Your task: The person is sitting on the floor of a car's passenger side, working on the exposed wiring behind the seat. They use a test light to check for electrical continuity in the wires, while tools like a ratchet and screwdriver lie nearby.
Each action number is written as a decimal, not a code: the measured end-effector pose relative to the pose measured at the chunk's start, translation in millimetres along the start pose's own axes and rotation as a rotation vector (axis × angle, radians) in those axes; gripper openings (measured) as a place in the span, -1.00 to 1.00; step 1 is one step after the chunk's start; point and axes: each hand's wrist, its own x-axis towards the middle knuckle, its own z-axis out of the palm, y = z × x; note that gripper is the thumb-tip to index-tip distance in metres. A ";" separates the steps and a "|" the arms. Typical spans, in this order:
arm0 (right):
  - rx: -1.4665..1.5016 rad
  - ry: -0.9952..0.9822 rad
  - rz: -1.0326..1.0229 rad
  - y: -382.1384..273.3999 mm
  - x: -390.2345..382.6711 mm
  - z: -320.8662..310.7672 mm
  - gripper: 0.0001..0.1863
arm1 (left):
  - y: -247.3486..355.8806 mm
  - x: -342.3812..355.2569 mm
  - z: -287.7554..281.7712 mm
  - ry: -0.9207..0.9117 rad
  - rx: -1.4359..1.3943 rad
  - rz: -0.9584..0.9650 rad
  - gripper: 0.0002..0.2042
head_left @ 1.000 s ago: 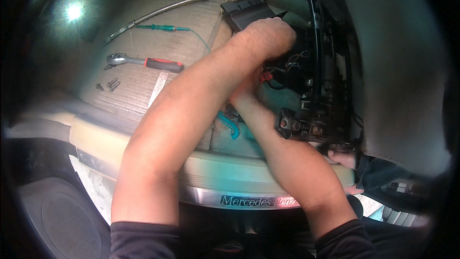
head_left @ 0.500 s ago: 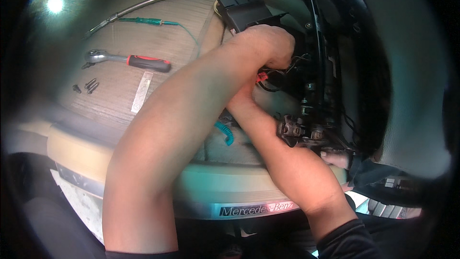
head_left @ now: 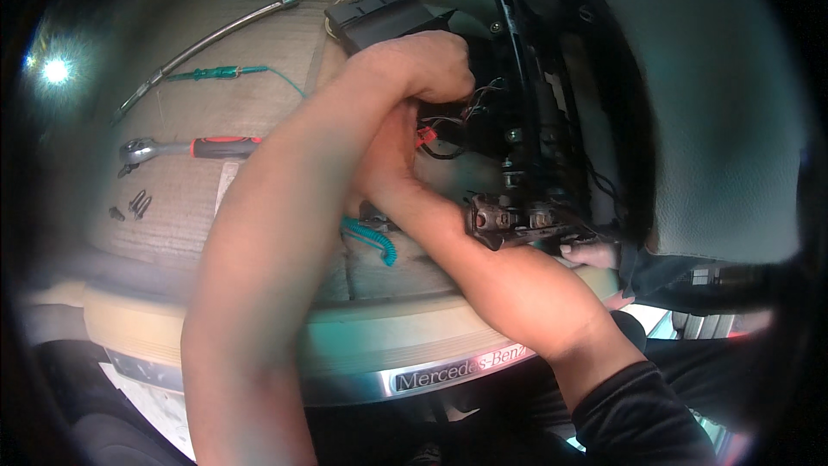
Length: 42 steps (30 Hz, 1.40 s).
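My left hand (head_left: 444,67) is curled closed beside a black module box (head_left: 384,22) and a bundle of thin wires (head_left: 483,103); whatever its fingers hold is hidden. My right forearm crosses beneath my left one. Only the back and wrist of my right hand (head_left: 388,155) show, and its fingers are hidden behind the left arm. A red connector (head_left: 426,135) with a black cable is right beside the right hand. Below the hand, a coiled teal cord (head_left: 375,242) lies on the ribbed carpet.
On the beige carpet (head_left: 185,198) lie a ratchet wrench (head_left: 220,147), a long metal flex bar (head_left: 216,43), a green test probe (head_left: 216,72) and several screws (head_left: 138,204). A metal seat rail (head_left: 522,69) with a bracket (head_left: 504,219) and a grey seat (head_left: 724,121) stand at right. The door sill (head_left: 345,384) runs in front.
The head view has shifted, so the carpet, tools and seat rail appear farther left. My hands stay by the module box and wires, with the left still curled.
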 end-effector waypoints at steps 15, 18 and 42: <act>0.128 0.364 -0.171 21.5 -8.0 36.7 -0.03 | 11.1 0.5 25.8 0.049 0.262 -0.060 -0.78; 0.050 0.449 -0.207 28.3 -2.0 39.0 -0.11 | 22.8 -3.9 20.5 0.059 0.210 -0.072 -0.77; -0.270 0.076 -0.131 23.0 -13.3 33.7 -0.38 | 20.3 -25.7 40.7 0.338 0.446 0.127 -0.79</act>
